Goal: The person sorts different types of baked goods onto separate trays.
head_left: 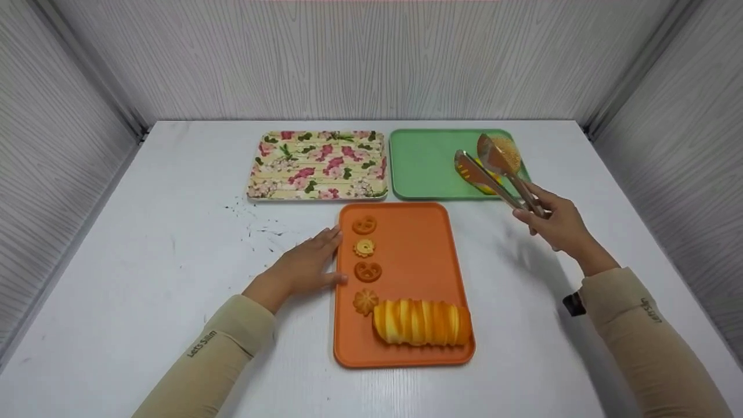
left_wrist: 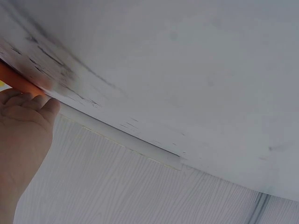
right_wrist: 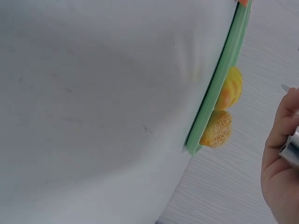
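Observation:
My right hand [head_left: 557, 223] grips metal tongs [head_left: 516, 187], whose spread ends hang over the right part of the green tray [head_left: 426, 162]. Under them are a yellow bread piece [head_left: 486, 184] and a round seeded bun [head_left: 508, 152], both partly covered by the tongs in the head view. In the right wrist view the bun [right_wrist: 218, 130] sits beside the yellow bread [right_wrist: 231, 88] on that tray. My left hand [head_left: 305, 264] lies at the left edge of the orange tray [head_left: 412, 244], fingers extended and thumb over the rim.
On the orange tray, two pretzel-shaped cookies [head_left: 364, 225] and two round ones [head_left: 365, 302] line the left side, with a long striped loaf [head_left: 422, 323] at the near end. A floral tray [head_left: 319, 165] stands left of the green one. Wood-grain panels [head_left: 360, 58] enclose the white table [head_left: 157, 261].

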The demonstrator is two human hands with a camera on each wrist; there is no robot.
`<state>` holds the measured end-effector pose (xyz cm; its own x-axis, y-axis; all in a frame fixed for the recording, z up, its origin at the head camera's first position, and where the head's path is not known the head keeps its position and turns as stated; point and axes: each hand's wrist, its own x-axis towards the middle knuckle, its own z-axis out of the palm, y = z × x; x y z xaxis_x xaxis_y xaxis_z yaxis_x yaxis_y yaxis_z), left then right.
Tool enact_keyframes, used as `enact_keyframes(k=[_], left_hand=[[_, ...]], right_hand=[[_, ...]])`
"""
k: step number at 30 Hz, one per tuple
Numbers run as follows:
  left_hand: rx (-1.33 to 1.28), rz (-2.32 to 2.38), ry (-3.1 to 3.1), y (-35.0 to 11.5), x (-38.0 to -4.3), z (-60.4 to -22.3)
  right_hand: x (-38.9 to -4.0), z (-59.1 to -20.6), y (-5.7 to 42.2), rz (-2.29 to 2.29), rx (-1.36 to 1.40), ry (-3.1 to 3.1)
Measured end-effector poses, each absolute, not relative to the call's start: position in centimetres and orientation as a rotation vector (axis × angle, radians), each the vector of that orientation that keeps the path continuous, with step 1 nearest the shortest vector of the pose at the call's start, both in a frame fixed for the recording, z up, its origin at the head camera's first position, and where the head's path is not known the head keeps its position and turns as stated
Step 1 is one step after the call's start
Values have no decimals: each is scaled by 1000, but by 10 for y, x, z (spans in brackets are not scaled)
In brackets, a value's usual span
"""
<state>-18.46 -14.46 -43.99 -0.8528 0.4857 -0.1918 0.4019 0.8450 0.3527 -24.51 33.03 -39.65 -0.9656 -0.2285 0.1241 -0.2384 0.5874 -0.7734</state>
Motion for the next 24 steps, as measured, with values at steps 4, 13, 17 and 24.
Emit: enact_keyframes(k=[4,13,17,24], left_hand=[[674,441,2748,-145,-184,-439],[666,449,2749,-145,-183,-439],[668,456,2742,-145,-183,-438],[677,444,2741,-145,-183,-438]], right_hand=[[-235,-388,322,1417,472,-2790],[-216,-383,314,1460,675,-2811],[-216,-392,321,1506,805,-2822],[-210,-401,326,1541,1077,-2832]])
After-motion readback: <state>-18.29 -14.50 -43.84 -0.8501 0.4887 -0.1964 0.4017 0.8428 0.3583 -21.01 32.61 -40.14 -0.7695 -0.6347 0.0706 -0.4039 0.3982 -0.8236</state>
